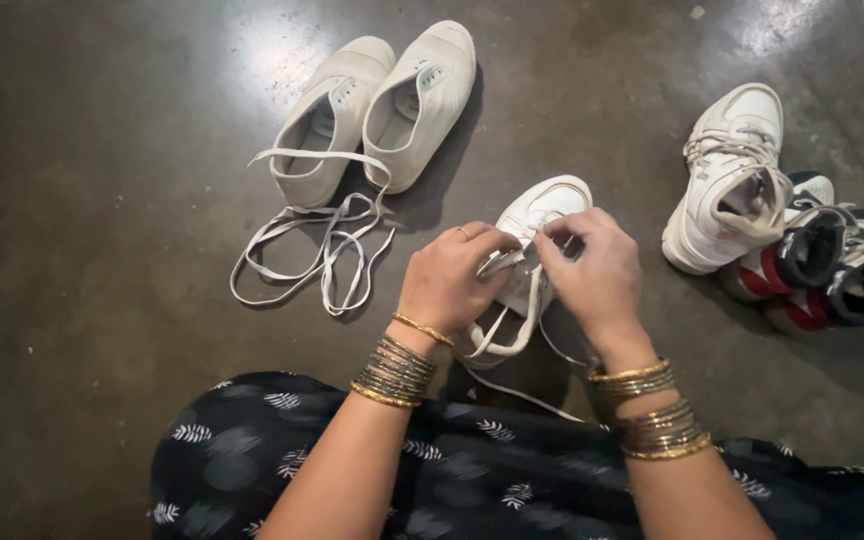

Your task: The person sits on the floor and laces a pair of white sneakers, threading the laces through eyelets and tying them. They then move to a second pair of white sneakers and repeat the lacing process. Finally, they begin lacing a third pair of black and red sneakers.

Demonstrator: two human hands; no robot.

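Sneaker [549,205] on dark polished concrete floor [102,250], both hands lacing.

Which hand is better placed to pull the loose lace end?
Probably the left hand. The loose lace hangs down just under it, beside the white shoe. The right hand pinches lace higher up, near the eyelets.

Perhaps a home or workshop: bare polished concrete floor [102,200], shoes [377,110] scattered.
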